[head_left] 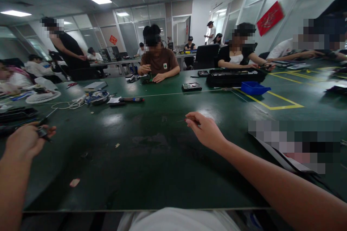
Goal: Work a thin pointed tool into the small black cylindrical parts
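Over the left side of the green table [146,173], my left hand [28,139] is closed around a small dark metallic tool [42,132], whose exact kind is too blurred to tell. A thin shaft [48,115] points up and right just beyond that hand. My right hand [199,126] is near the middle of the table, its thumb and fingers pinching a small red-ended piece [185,120]. From the piece a thin wire or pin sticks out to the left.
A screwdriver-like tool [132,99] and coiled white cables [73,104] lie at the back left. Beyond are an opened device [191,86], a blue tray [254,88] and seated people [159,61]. Papers [282,158] lie at the right; small scraps [74,182] lie in front.
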A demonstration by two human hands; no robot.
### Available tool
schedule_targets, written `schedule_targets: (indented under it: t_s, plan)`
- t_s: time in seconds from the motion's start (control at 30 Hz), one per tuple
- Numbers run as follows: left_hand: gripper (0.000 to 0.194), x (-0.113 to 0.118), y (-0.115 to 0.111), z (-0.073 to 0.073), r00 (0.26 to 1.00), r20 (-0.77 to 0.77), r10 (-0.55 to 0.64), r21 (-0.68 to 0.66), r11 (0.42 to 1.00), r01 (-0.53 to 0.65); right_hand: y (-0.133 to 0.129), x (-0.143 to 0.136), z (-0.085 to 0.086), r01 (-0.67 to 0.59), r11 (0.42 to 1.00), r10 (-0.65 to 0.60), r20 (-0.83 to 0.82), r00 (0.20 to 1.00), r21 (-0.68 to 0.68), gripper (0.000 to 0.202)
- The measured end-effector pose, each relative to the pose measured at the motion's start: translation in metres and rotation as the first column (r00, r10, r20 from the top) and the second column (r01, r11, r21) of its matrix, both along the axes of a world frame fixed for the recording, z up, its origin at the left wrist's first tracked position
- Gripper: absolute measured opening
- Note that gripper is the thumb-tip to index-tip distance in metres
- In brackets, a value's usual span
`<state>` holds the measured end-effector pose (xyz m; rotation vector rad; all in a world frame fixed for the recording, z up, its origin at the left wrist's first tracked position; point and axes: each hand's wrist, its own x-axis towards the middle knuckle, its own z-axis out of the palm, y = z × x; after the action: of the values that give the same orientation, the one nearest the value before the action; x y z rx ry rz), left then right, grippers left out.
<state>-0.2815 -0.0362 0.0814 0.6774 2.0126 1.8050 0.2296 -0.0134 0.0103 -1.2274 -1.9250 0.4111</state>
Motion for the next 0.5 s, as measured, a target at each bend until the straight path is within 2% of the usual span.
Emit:
schedule_targets:
  t_s: [0.07,0.13,0.3,0.4,0.5]
  plan:
    - [0.03,0.012,0.017,-0.007,0.996,0.043,-0.079,0.028,0.997,0.078,-0.001,0.0,0.001,0.0,1.0,0.001,0.008,1.0,-0.005,0.02]
    - [0.032,0.035,0.031,-0.008,0.976,0.085,-0.202,0.089,0.977,0.195,-0.002,0.001,0.003,0.004,1.0,-0.004,0.014,1.0,-0.004,0.019]
    - [0.029,0.119,0.047,0.0,0.849,0.185,-0.495,0.231,0.862,0.452,-0.004,0.0,0.005,0.018,1.0,-0.018,-0.005,1.0,-0.02,0.021]
    - [0.027,0.169,0.049,0.002,0.684,0.2,-0.702,0.231,0.712,0.663,-0.006,0.0,0.007,0.027,0.998,-0.028,-0.018,0.999,-0.058,0.023]
    - [0.028,0.214,0.046,-0.001,0.536,0.187,-0.823,0.207,0.566,0.798,-0.008,0.0,0.01,0.038,0.997,-0.04,-0.022,0.999,-0.067,0.024]
